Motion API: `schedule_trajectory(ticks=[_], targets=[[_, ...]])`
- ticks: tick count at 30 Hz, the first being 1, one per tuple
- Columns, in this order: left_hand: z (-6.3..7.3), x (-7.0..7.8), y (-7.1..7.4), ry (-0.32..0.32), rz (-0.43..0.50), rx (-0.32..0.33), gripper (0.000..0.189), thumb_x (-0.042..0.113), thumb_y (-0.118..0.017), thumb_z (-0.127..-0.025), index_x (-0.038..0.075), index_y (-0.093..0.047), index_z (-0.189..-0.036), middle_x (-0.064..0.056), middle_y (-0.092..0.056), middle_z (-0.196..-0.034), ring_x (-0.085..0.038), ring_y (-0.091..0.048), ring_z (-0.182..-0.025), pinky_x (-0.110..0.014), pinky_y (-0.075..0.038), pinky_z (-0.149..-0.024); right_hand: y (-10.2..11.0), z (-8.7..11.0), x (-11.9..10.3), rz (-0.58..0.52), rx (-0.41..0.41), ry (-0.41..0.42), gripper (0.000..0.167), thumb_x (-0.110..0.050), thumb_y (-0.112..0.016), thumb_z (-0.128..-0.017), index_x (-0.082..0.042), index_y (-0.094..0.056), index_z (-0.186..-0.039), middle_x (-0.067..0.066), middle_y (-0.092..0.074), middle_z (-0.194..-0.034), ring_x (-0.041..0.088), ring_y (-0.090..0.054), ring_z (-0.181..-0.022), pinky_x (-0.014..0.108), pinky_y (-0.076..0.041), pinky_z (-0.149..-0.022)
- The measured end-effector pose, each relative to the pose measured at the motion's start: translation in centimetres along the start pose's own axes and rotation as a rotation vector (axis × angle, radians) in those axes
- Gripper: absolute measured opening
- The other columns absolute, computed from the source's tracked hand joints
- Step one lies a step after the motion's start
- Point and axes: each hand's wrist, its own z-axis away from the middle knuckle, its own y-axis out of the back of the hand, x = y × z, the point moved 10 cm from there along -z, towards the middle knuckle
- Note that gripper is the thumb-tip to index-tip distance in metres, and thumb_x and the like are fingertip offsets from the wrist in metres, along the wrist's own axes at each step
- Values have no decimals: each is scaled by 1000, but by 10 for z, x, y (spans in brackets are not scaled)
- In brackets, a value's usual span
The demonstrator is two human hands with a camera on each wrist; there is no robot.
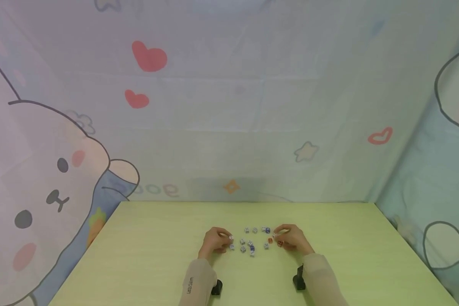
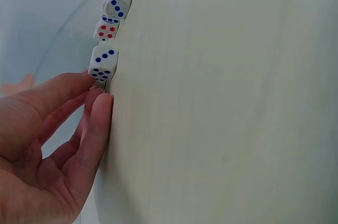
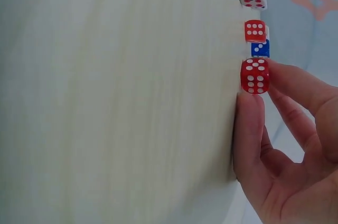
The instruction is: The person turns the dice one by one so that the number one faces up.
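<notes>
Fifteen dice (image 1: 242, 242) on a table, between two hands

Counted in the head view, eleven dice are white, two blue (image 1: 267, 230) and two red (image 1: 270, 240), loosely scattered between the hands. The left hand (image 1: 216, 240) pinches a white die (image 1: 231, 238) between thumb and fingertips; another white die (image 1: 232, 247) sits just beside it. The right hand (image 1: 293, 239) has its bent fingertips at a red die (image 1: 280, 243) and a white die (image 1: 274, 235); which one it grips, if either, I cannot tell. Beneath both hands is one pale yellow-green table (image 1: 157, 229) with faint wood grain. Two beige sleeves (image 1: 199, 278) and two black wrist devices (image 1: 299, 278) lie behind the hands. Beyond them hangs a pastel cloth (image 1: 229, 106) printed with three hearts (image 1: 150, 57) and, left of the left hand, a large cartoon animal (image 1: 46, 170).
</notes>
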Motion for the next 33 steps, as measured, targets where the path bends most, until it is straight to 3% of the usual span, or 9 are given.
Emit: schedule_trajectory(ticks=[15, 22, 33], targets=[[6, 5, 1, -21, -13, 9, 22, 7, -68, -76, 2, -66, -98, -10, -65, -83, -7, -56, -50, -24, -53, -49, 2, -1, 6, 57, 41, -16, 21, -19, -66, -79, -5, -65, -94, 0, -58, -67, 6, -42, -44, 20, -40, -44], [3, 4, 1, -33, -23, 15, 22, 8, -67, -77, 3, -67, -98, -10, -65, -82, -7, -56, -49, -24, -53, -48, 2, -2, 5, 61, 47, -7, 24, -21, -64, -81, -7, -65, -100, -3, -48, -51, 7, -39, -41, 21, -39, -42], [1, 4, 2, -44, -31, 23, 21, 8, -68, -76, 3, -67, -96, -10, -64, -80, -7, -54, -46, -24, -53, -47, -4, -3, -2, 170, 54, 16, 23, -25, -68, -77, -13, -65, -96, 0, -55, -61, 9, -40, -44, 21, -38, -42]])
